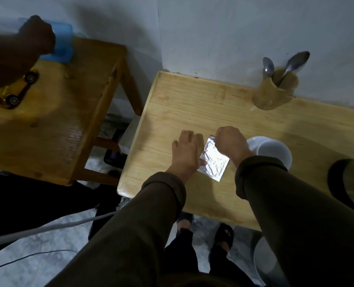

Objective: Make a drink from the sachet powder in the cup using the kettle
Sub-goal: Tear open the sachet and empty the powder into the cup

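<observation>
While I look down past my two dark sleeves, my feet in black sandals (223, 235) stand on the pale floor just in front of the wooden surface (192, 104), and a grey cable (48, 228) runs across the floor on my left. On the surface, the silver sachet (213, 160) lies flat between my hands. My left hand (186, 154) rests on its left edge, the thumb pressing the foil and the other fingers lying relaxed on the wood. My right hand (232, 141) has its fingers curled tight, pinching the sachet's far corner. That wrist covers part of the white cup (273, 152), which stands just beside the sachet on the right. At the right edge a dark, rounded vessel with a metallic side (350, 183) stands on the surface; I take it for the kettle, though my right sleeve hides much of it. Farther back, against the wall, a wooden holder (275, 92) keeps two spoons (296, 63). Off to the left stands a second wooden table (68, 110) with a gold toy car (16, 90) on it. Another person's hand (37, 36) reaches over a blue box (62, 46) at its far corner; I cannot tell how that hand holds it.
</observation>
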`<state>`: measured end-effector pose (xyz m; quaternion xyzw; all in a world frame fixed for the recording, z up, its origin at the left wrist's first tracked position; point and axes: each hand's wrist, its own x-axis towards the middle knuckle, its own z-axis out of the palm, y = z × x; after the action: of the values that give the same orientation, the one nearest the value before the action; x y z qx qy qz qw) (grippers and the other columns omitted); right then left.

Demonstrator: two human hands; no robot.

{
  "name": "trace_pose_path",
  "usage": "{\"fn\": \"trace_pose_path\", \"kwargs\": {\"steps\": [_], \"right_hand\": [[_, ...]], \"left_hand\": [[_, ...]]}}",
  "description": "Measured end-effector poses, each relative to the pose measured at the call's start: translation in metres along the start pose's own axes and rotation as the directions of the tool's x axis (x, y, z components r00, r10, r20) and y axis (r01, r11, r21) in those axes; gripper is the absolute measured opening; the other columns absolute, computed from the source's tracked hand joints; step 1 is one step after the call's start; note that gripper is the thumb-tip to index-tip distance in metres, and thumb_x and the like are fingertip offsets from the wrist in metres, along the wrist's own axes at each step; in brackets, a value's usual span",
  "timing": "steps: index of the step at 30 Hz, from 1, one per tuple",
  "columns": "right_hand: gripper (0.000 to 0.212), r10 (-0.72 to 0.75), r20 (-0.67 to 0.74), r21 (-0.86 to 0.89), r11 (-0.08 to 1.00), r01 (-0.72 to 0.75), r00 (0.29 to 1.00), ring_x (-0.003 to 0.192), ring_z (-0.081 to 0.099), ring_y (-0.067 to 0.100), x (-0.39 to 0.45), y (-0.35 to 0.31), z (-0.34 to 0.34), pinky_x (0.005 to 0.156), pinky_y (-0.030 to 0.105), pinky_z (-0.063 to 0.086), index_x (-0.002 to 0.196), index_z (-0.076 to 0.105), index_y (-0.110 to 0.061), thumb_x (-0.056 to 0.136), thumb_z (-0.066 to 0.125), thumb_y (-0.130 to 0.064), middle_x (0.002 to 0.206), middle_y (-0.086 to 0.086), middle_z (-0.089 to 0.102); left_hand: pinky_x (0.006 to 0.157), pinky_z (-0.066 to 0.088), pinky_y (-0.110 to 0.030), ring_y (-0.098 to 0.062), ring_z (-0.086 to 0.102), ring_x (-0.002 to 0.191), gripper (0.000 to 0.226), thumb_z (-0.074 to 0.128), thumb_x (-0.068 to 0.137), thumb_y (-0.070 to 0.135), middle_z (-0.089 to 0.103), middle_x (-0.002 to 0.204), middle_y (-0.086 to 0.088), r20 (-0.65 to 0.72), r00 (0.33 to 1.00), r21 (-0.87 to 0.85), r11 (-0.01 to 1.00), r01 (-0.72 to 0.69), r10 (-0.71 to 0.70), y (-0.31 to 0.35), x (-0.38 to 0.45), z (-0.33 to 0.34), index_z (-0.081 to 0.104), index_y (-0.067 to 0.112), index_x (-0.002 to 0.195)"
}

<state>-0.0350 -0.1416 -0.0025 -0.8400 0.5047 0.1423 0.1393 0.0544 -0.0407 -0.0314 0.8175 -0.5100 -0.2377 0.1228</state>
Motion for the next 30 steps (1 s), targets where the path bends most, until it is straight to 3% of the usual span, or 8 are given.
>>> {"fn": "trace_pose_path", "kwargs": {"steps": [7, 11, 14, 17, 20, 23, 28, 30], "right_hand": [[0.027, 0.155, 0.025, 0.269, 0.951, -0.156, 0.988, 0.114, 0.057, 0.032, 0.0, 0.005, -0.05, 0.094, 0.031, 0.045, 0.112, 0.063, -0.004, 0.089, 0.052, -0.012, 0.121, 0.013, 0.063], [0.025, 0.241, 0.084, 0.439, 0.862, -0.253, 0.967, 0.117, 0.056, 0.032, -0.002, 0.02, -0.076, 0.1, 0.037, 0.047, 0.112, 0.061, -0.004, 0.089, 0.05, -0.007, 0.125, 0.017, 0.06], [0.01, 0.278, 0.277, 0.752, 0.533, -0.388, 0.92, 0.072, 0.072, 0.023, -0.003, 0.028, -0.091, 0.062, 0.024, 0.059, 0.091, 0.058, 0.001, 0.091, 0.049, -0.003, 0.091, 0.022, 0.066], [0.023, 0.247, 0.357, 0.834, 0.35, -0.426, 0.901, 0.026, 0.048, 0.017, -0.013, 0.032, -0.107, 0.025, 0.009, 0.03, 0.077, 0.047, -0.002, 0.097, 0.043, -0.013, 0.054, 0.012, 0.051], [0.03, 0.222, 0.236, 0.821, 0.475, -0.317, 0.946, 0.044, 0.035, 0.016, -0.022, 0.041, -0.127, 0.036, 0.015, 0.034, 0.077, 0.054, -0.011, 0.095, 0.042, -0.032, 0.059, 0.002, 0.038], [0.021, 0.102, -0.022, 0.795, 0.605, -0.044, 0.995, 0.063, 0.047, 0.011, -0.03, 0.054, -0.143, 0.065, 0.022, 0.042, 0.098, 0.067, -0.01, 0.091, 0.056, -0.026, 0.071, -0.002, 0.052], [0.017, -0.086, -0.186, 0.746, 0.636, 0.198, 0.979, 0.079, 0.056, 0.012, -0.042, 0.064, -0.158, 0.059, 0.002, 0.042, 0.102, 0.069, -0.004, 0.085, 0.065, -0.009, 0.112, 0.016, 0.063], [0.018, -0.103, -0.218, 0.735, 0.637, 0.233, 0.971, 0.073, 0.053, 0.013, -0.047, 0.067, -0.165, 0.05, -0.003, 0.037, 0.102, 0.069, -0.003, 0.085, 0.065, -0.007, 0.096, 0.014, 0.062]], "left_hand": [[0.093, 0.047, -0.036, -0.027, 0.053, 0.112, 0.058, 0.064, 0.084, 0.04, 0.045, 0.132, -0.008, 0.03, 0.996, -0.39, 0.919, -0.061, 0.079, 0.024, 0.002, -0.024, 0.041, 0.011, 0.129], [0.087, 0.043, -0.03, -0.02, 0.052, 0.103, 0.047, 0.065, 0.084, 0.042, 0.052, 0.121, -0.005, 0.031, 0.981, -0.401, 0.902, -0.162, 0.19, 0.036, 0.002, -0.046, 0.051, 0.012, 0.117], [0.081, 0.046, -0.029, -0.021, 0.058, 0.096, 0.031, 0.064, 0.087, 0.033, 0.063, 0.108, -0.007, -0.044, 0.968, -0.365, 0.898, -0.246, 0.247, 0.049, 0.002, -0.064, 0.06, 0.009, 0.106], [0.067, 0.04, -0.031, -0.035, 0.063, 0.088, 0.019, 0.053, 0.094, 0.021, 0.07, 0.093, -0.017, -0.133, 0.965, -0.283, 0.925, -0.254, 0.225, 0.06, 0.007, -0.076, 0.061, 0.004, 0.097], [0.061, 0.029, -0.029, -0.038, 0.061, 0.082, 0.018, 0.05, 0.095, 0.02, 0.067, 0.086, -0.022, -0.145, 0.975, -0.228, 0.953, -0.197, 0.167, 0.07, 0.012, -0.09, 0.055, 0.004, 0.087], [0.064, 0.033, -0.029, -0.034, 0.059, 0.083, 0.01, 0.055, 0.091, 0.019, 0.063, 0.084, -0.019, -0.119, 0.987, -0.228, 0.964, -0.137, 0.112, 0.081, 0.011, -0.103, 0.051, 0.011, 0.088], [0.069, 0.037, -0.026, -0.024, 0.057, 0.082, 0.021, 0.06, 0.088, 0.018, 0.069, 0.1, -0.016, -0.109, 0.988, -0.292, 0.947, -0.136, 0.108, 0.101, 0.006, -0.119, 0.06, 0.014, 0.109], [0.073, 0.039, -0.026, -0.021, 0.058, 0.087, 0.022, 0.06, 0.089, 0.015, 0.069, 0.104, -0.014, -0.103, 0.987, -0.308, 0.939, -0.153, 0.127, 0.108, 0.005, -0.124, 0.062, 0.013, 0.11]]}}
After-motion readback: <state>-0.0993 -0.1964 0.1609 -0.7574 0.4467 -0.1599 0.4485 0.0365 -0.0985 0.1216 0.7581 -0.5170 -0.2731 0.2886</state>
